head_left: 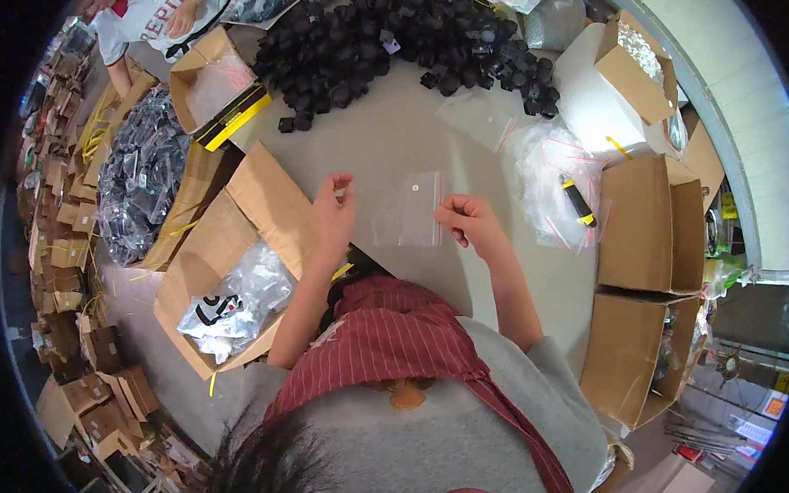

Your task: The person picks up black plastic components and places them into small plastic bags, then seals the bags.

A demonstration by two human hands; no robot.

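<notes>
A clear zip-lock bag [420, 214] with a red strip along its right edge lies flat over the grey tabletop [363, 141]. My right hand [469, 221] pinches that edge between thumb and fingers. To the left of the bag, my left hand [333, 205] is raised with its fingers loosely bent and apart, and nothing shows in it. Beyond both hands, a large heap of small black plastic parts [358, 50] spreads along the table's far side. More clear bags [541, 165] lie in a loose pile at the right, with a black and yellow utility knife [579, 201] on top.
At my left, an open carton [184, 304] holds plastic wrapping, beside a big box of bagged dark items [145, 164]. Two stacked cartons [639, 220] stand at the right. A small carton of clear bags [213, 84] sits far left, near another person [168, 13].
</notes>
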